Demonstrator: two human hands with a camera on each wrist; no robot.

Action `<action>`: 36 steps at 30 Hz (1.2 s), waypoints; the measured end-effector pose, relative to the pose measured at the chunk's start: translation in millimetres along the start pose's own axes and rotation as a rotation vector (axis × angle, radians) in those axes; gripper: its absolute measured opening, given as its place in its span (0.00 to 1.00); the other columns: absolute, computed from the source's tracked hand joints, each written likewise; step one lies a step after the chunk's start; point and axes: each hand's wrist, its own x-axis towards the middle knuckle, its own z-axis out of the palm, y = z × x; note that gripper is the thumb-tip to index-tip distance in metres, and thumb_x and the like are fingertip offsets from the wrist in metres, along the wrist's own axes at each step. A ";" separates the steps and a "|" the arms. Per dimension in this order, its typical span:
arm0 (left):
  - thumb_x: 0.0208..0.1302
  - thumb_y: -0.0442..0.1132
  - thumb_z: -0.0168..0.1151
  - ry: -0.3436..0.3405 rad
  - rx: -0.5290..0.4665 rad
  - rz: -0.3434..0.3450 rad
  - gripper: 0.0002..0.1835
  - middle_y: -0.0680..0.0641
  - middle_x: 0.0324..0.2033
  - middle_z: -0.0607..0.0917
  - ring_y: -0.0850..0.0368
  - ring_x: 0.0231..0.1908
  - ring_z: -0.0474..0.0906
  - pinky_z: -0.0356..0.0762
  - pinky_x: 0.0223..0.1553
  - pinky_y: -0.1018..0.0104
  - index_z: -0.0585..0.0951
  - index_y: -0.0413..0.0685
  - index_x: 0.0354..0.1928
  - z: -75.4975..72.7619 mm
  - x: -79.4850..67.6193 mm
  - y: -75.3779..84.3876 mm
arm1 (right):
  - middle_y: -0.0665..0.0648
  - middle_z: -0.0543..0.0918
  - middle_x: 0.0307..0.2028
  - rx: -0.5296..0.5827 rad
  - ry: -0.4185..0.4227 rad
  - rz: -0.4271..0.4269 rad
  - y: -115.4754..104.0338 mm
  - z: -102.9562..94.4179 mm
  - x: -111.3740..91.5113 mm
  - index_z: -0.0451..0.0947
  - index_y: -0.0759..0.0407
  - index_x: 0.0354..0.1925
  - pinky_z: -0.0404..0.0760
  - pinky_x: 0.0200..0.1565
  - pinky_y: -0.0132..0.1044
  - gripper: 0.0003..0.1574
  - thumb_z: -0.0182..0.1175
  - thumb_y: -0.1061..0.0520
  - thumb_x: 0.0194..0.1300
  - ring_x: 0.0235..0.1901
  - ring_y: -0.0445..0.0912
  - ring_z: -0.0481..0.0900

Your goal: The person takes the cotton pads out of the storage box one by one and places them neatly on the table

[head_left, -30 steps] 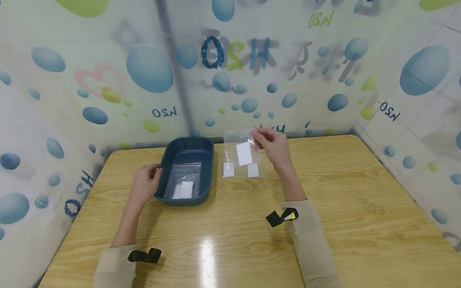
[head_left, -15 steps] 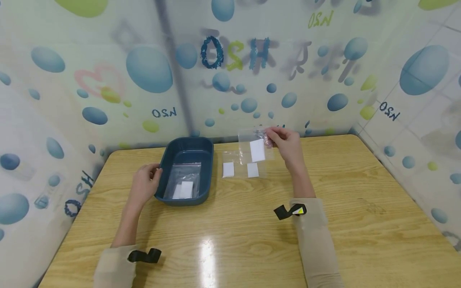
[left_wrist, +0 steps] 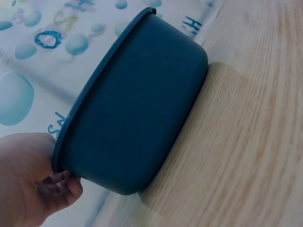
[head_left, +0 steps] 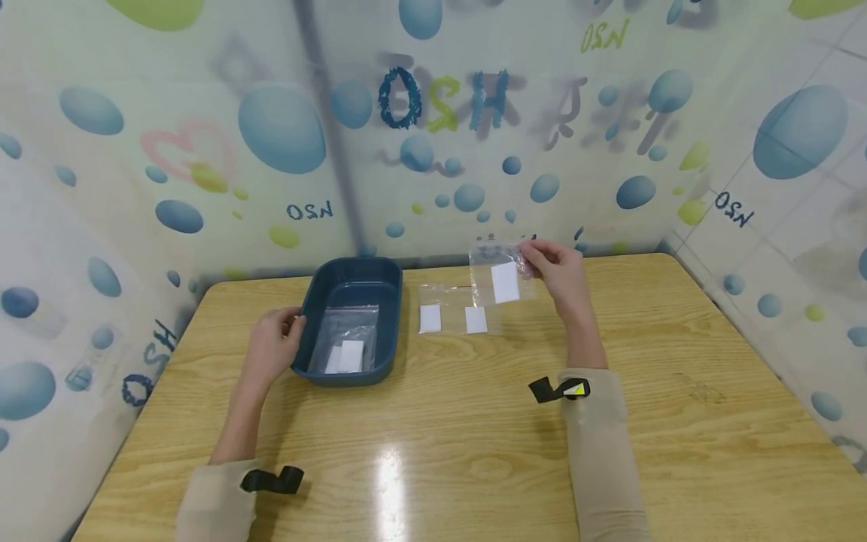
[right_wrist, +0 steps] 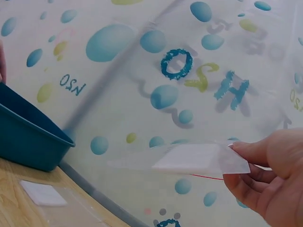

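My left hand [head_left: 276, 342] grips the left rim of a dark blue plastic basin [head_left: 387, 331], thumb and fingers pinching its edge in the left wrist view. Inside the basin lie clear zip bags [head_left: 352, 320] with white cards in them. My right hand [head_left: 561, 277] pinches the upper right corner of another clear zip bag [head_left: 482, 271], held up above the table's back part; a white card [head_left: 505, 282] shows in it. Right of the basin, flat clear bags with white cards [head_left: 430, 318] lie on the table, partly overlapped by the raised bag in the head view.
The wooden table [head_left: 460, 436] spreads out in front and to the right. A patterned curtain [head_left: 467, 173] hangs close behind its back edge. Black straps [head_left: 272, 480] sit on both sleeves.
My right hand has moved to the right with the zip bag, uncovering more of the flat bags on the table. The left hand and basin have stayed in place.
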 end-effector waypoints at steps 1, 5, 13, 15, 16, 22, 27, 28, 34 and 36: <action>0.72 0.29 0.56 -0.002 0.000 0.001 0.14 0.35 0.33 0.80 0.44 0.32 0.75 0.72 0.31 0.59 0.80 0.23 0.51 0.1 -0.2 -0.2 | 0.51 0.83 0.39 0.003 -0.002 0.008 0.9 -2.0 0.5 0.78 0.75 0.55 0.80 0.42 0.26 0.24 0.63 0.55 0.72 0.36 0.40 0.79; 0.73 0.30 0.55 -0.009 -0.001 0.005 0.14 0.35 0.33 0.80 0.44 0.31 0.75 0.72 0.32 0.56 0.80 0.22 0.52 0.1 -1.0 -0.4 | 0.50 0.83 0.40 -0.011 0.005 0.040 5.4 -10.1 2.5 0.78 0.73 0.56 0.80 0.42 0.26 0.26 0.63 0.53 0.72 0.38 0.40 0.79; 0.74 0.30 0.55 -0.010 -0.006 0.000 0.15 0.34 0.34 0.79 0.44 0.32 0.75 0.72 0.32 0.56 0.80 0.23 0.53 -0.4 -0.2 0.0 | 0.48 0.82 0.39 -0.027 0.031 0.104 17.3 -23.6 4.9 0.77 0.73 0.58 0.79 0.43 0.25 0.27 0.63 0.53 0.72 0.39 0.39 0.79; 0.73 0.30 0.55 -0.010 -0.005 0.000 0.15 0.34 0.34 0.79 0.44 0.32 0.75 0.72 0.32 0.56 0.80 0.23 0.53 -0.3 -0.1 -0.2 | 0.47 0.82 0.39 -0.051 0.034 0.120 20.4 -26.6 5.0 0.77 0.73 0.58 0.79 0.43 0.24 0.27 0.63 0.52 0.72 0.39 0.38 0.78; 0.73 0.30 0.55 -0.008 -0.003 0.002 0.15 0.34 0.34 0.80 0.44 0.32 0.75 0.72 0.32 0.56 0.80 0.22 0.53 -0.2 -0.1 -0.2 | 0.47 0.81 0.39 -0.068 0.033 0.129 22.0 -28.2 5.3 0.77 0.73 0.58 0.79 0.43 0.24 0.27 0.62 0.52 0.72 0.39 0.38 0.78; 0.72 0.29 0.56 0.004 0.001 0.020 0.14 0.34 0.32 0.79 0.45 0.30 0.75 0.72 0.30 0.58 0.80 0.22 0.51 0.5 -0.9 -0.3 | 0.47 0.80 0.40 -0.103 -0.009 0.158 34.0 -38.6 7.5 0.75 0.75 0.61 0.78 0.43 0.23 0.28 0.59 0.54 0.75 0.38 0.37 0.77; 0.72 0.29 0.56 0.003 -0.002 0.018 0.14 0.34 0.32 0.80 0.44 0.31 0.75 0.72 0.31 0.57 0.80 0.22 0.51 0.7 -1.0 0.0 | 0.49 0.81 0.38 -0.112 -0.027 0.159 44.0 -44.7 7.1 0.76 0.76 0.59 0.78 0.40 0.24 0.25 0.59 0.56 0.75 0.36 0.38 0.76; 0.72 0.29 0.56 0.002 -0.002 0.015 0.14 0.34 0.33 0.80 0.44 0.31 0.76 0.72 0.31 0.57 0.80 0.22 0.51 0.6 -1.0 0.1 | 0.49 0.81 0.38 -0.117 -0.026 0.167 45.8 -45.5 6.8 0.76 0.75 0.59 0.78 0.40 0.24 0.25 0.59 0.56 0.75 0.36 0.38 0.76; 0.73 0.29 0.56 -0.002 -0.007 0.007 0.14 0.34 0.33 0.79 0.45 0.31 0.75 0.72 0.31 0.58 0.80 0.22 0.52 0.0 -1.0 0.3 | 0.51 0.81 0.38 -0.123 -0.015 0.213 56.7 -46.8 5.7 0.77 0.74 0.58 0.80 0.41 0.26 0.23 0.60 0.56 0.74 0.35 0.36 0.81; 0.73 0.29 0.56 -0.002 -0.007 0.006 0.14 0.34 0.33 0.79 0.45 0.31 0.75 0.72 0.31 0.58 0.80 0.23 0.52 0.1 -1.1 0.0 | 0.51 0.82 0.38 -0.134 -0.014 0.225 59.3 -47.9 5.6 0.77 0.74 0.58 0.81 0.41 0.26 0.24 0.60 0.56 0.74 0.35 0.36 0.81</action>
